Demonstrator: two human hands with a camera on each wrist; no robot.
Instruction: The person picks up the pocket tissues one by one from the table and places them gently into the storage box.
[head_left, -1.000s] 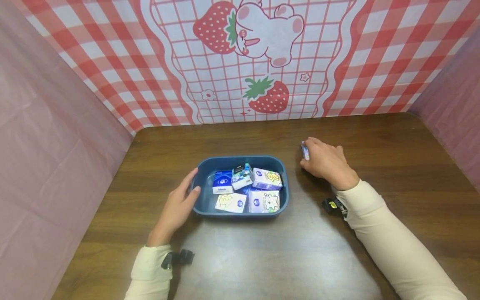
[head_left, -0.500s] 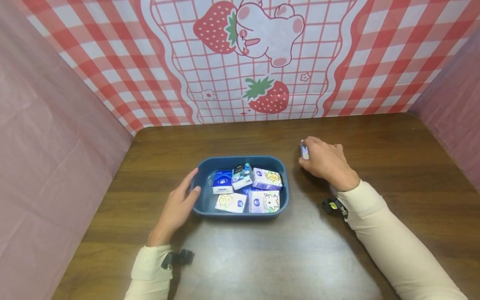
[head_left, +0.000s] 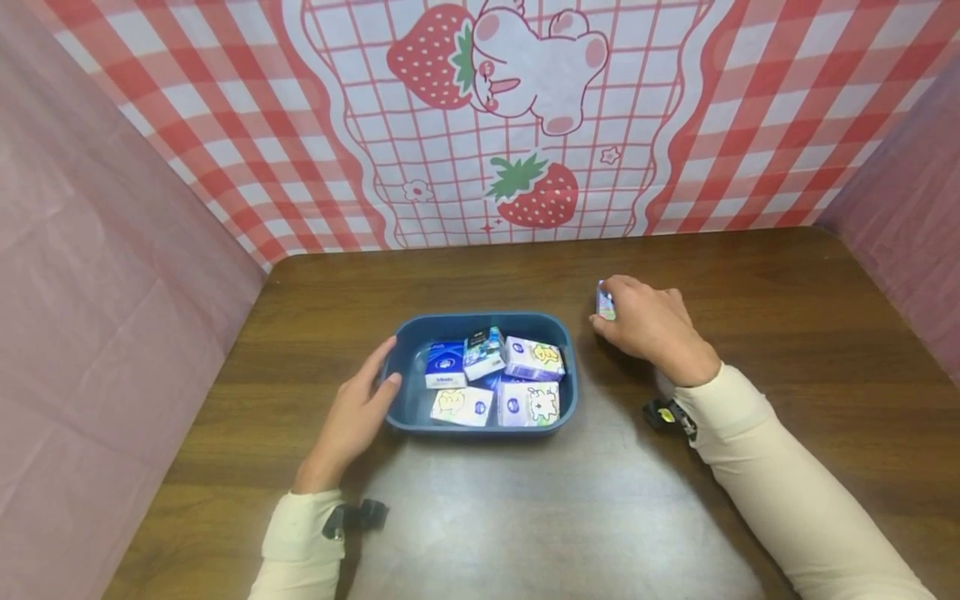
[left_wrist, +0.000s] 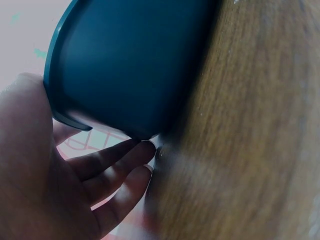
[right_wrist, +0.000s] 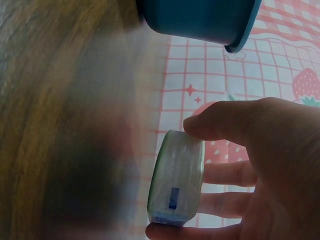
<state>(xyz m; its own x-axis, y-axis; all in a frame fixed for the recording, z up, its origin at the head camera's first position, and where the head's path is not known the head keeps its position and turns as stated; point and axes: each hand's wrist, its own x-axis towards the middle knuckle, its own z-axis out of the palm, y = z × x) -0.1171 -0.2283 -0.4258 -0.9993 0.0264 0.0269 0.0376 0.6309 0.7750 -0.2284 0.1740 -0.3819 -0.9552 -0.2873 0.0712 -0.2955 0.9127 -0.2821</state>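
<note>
My right hand [head_left: 648,325] holds a small tissue pack [head_left: 606,302] by its ends, to the right of the blue plastic bin [head_left: 480,428]. In the right wrist view, the thumb lies at one end of the pack [right_wrist: 177,180] and a finger at the other. Whether the pack touches the table cannot be told. My left hand [head_left: 352,421] rests against the bin's left end, thumb near the rim and fingers extended along the outer wall [left_wrist: 125,65]. Inside the bin lie several tissue packs, among them a blue one [head_left: 446,364] and a white one with a cartoon bear [head_left: 529,403].
The bin stands on a brown wooden table [head_left: 480,517]. A red checked cloth with strawberries [head_left: 536,196] rises behind the table's far edge. Pink cloth [head_left: 112,317] hangs at both sides. A black camera mount sits on each wrist.
My right hand has shifted slightly left with the tissue pack, toward the bin, and more of the pack's face shows. The left hand and the bin have stayed in place.
</note>
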